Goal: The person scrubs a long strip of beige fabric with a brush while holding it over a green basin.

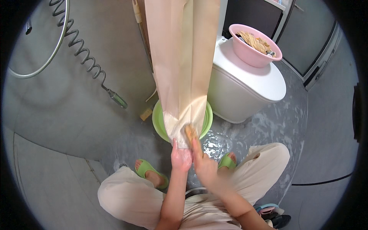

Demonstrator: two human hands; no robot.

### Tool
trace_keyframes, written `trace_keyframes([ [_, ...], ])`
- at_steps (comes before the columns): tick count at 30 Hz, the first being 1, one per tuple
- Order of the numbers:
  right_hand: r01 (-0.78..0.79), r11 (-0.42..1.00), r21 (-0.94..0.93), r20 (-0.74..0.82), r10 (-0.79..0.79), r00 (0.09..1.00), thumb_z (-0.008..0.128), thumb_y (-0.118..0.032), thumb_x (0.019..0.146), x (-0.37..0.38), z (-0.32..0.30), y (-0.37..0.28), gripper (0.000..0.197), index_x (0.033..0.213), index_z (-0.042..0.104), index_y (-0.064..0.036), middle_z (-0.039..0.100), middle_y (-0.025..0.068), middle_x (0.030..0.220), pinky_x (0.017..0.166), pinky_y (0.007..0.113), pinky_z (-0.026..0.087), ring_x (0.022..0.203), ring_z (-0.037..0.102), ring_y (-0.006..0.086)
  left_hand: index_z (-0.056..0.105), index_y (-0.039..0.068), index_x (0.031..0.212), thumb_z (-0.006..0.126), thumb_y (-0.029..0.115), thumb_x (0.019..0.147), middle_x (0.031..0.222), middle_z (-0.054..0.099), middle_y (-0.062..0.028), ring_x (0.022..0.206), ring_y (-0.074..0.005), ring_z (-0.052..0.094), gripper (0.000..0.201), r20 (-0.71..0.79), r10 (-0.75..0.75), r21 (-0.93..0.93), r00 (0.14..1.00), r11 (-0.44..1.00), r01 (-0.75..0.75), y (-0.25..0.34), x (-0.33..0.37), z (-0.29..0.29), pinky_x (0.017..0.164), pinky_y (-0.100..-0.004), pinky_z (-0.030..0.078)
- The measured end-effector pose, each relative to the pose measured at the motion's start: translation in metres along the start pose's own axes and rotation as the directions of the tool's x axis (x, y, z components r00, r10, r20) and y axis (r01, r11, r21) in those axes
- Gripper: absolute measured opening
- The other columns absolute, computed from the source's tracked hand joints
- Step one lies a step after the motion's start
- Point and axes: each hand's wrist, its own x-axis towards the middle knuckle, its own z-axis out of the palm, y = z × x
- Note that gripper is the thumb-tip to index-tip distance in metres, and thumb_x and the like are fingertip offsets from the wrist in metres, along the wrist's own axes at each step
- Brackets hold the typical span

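While beige cloth (pixel 184 65) hangs over green basin (pixel 209 117), left hand (pixel 182 159) grips its lower end, thumb uppermost, fingers hidden; right hand (pixel 206 168) clasps tan brush (pixel 189 134) against cloth.

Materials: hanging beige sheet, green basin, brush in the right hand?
Hanging beige sheet: probably fabric, possibly coated; smooth, mostly matte, with long soft folds.
Green basin: likely plastic, smooth; uniform colour and rounded rim.
Brush: perhaps wood, from its tan colour; blur hides the finish, bristle material unclear.
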Motion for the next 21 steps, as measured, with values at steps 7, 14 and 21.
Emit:
trace_keyframes([
  [7, -0.018, 1.000, 0.021, 0.027, 0.018, 0.999, 0.052, -0.017, 0.087, 0.029, 0.004, 0.012, 0.067, 0.149, 0.026, -0.0143, 0.054, 0.0121, 0.061, 0.035, 0.041, 0.045, 0.039, 0.055, 0.0262, 0.031, 0.004, 0.143, 0.034, 0.040, 0.100, 0.143, 0.039, -0.0119, 0.132, -0.0269, 0.038, 0.055, -0.023, -0.007, 0.042, 1.000, 0.999, 0.008, -0.007, -0.003, 0.005, 0.112, -0.0413, 0.027],
  [14, 0.089, 0.994, 0.058, 0.228, -0.100, 0.968, 0.052, -0.019, 0.088, -0.025, -0.017, -0.014, 0.066, 0.149, 0.025, -0.0165, 0.054, 0.0141, 0.059, 0.035, 0.040, 0.044, 0.040, 0.056, 0.0264, 0.032, 0.004, 0.142, 0.034, 0.040, 0.100, 0.143, 0.040, -0.0122, 0.131, -0.0274, 0.038, 0.055, -0.137, -0.016, 0.069, 0.990, 0.997, 0.026, 0.002, -0.005, -0.025, 0.112, -0.0420, 0.026],
  [21, -0.055, 0.998, 0.022, 0.051, 0.054, 0.997, 0.053, -0.019, 0.089, 0.019, 0.002, 0.017, 0.065, 0.148, 0.026, -0.0147, 0.055, 0.0134, 0.060, 0.036, 0.041, 0.045, 0.040, 0.055, 0.0271, 0.033, 0.004, 0.142, 0.034, 0.041, 0.100, 0.143, 0.041, -0.0122, 0.131, -0.0284, 0.038, 0.055, 0.025, -0.003, 0.023, 1.000, 1.000, 0.002, -0.011, -0.002, 0.011, 0.112, -0.0429, 0.027],
])
